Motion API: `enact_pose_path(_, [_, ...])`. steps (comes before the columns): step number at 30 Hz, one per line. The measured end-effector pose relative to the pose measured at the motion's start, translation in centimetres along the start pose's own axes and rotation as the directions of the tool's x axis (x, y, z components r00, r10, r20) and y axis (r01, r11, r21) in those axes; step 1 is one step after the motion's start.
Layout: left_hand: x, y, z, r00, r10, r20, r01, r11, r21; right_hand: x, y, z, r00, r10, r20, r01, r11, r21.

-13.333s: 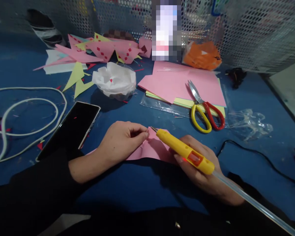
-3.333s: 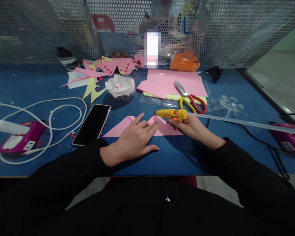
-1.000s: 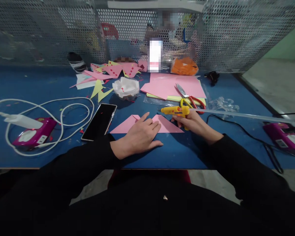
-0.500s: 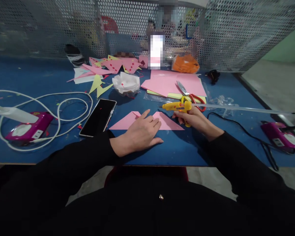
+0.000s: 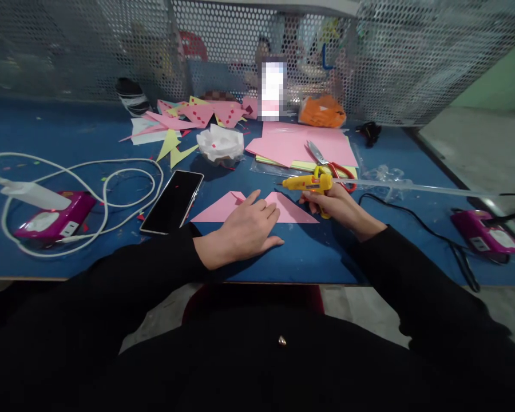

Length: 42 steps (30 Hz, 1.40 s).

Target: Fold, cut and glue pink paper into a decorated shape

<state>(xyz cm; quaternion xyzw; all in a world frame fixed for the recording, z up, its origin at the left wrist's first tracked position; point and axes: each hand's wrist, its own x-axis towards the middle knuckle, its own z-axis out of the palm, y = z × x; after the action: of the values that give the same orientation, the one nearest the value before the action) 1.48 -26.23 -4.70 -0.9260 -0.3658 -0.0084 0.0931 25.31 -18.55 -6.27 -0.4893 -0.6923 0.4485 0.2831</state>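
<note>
Flat on the middle of a folded pink paper (image 5: 294,210) lies my left hand (image 5: 251,226), its fingers stretched out and the thumb on the blue table. The paper's two slanted ends show on either side of that hand; its middle is hidden. My right hand (image 5: 332,203) is wrapped round the handle of a yellow hot glue gun (image 5: 306,182). Its nozzle points left, above the far edge of the paper and apart from it. A long clear glue stick (image 5: 407,186) sticks out of the gun's back to the right.
Behind the gun, red-handled scissors (image 5: 320,155) lie on pink sheets (image 5: 300,137). A white paper bowl (image 5: 220,144), a phone (image 5: 173,202) and paper cut-outs (image 5: 201,113) lie left and back. Purple power sockets (image 5: 58,217) with cables (image 5: 107,194) stand at the sides.
The whole view has shifted slightly. Both hands, the pink paper and the glue gun keep the same places relative to each other.
</note>
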Motion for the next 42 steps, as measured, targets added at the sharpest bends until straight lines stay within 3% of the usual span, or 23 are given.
enact_pose_path(15, [-0.9,-0.2,0.5,1.0,-0.01,-0.02,0.01,1.0,-0.03,-0.6,0.0,0.3,0.998,0.036,-0.051,-0.041,0.995,-0.092])
enact_pose_path(22, [-0.9,-0.5,0.4,0.998,-0.043,-0.052,0.034,0.986,-0.165,-1.0,-1.0,0.7,0.996,0.059,-0.062,-0.063,0.996,-0.061])
enact_pose_path(25, [-0.7,-1.3,0.3,0.992,-0.114,-0.045,0.093,0.936,-0.339,-0.9,-1.2,0.9,0.997,0.052,-0.054,-0.054,0.998,-0.029])
enact_pose_path(28, [-0.6,-2.3,0.3,0.972,-0.234,0.029,0.214,0.823,-0.526,-0.8,-1.2,0.8,0.997,0.062,-0.05,-0.064,0.997,-0.033])
enact_pose_path(32, [-0.4,-2.9,0.3,0.945,-0.321,0.062,0.29,0.735,-0.613,-0.7,-1.0,0.6,0.998,0.048,-0.043,-0.051,0.997,-0.062])
enact_pose_path(36, [-0.4,-2.6,0.0,0.964,-0.265,-0.002,0.23,0.841,-0.49,-0.7,-0.9,0.6,0.999,0.025,-0.04,-0.028,0.995,-0.091])
enact_pose_path(39, [-0.5,-2.1,0.1,0.985,-0.155,-0.074,0.123,0.938,-0.324,-0.9,-0.9,0.8,0.998,0.006,-0.06,-0.015,0.988,-0.156])
enact_pose_path(42, [-0.6,-1.4,0.3,0.992,-0.02,-0.125,-0.002,0.986,-0.169,-1.0,-0.9,1.2,0.989,-0.092,-0.116,0.062,0.969,-0.238])
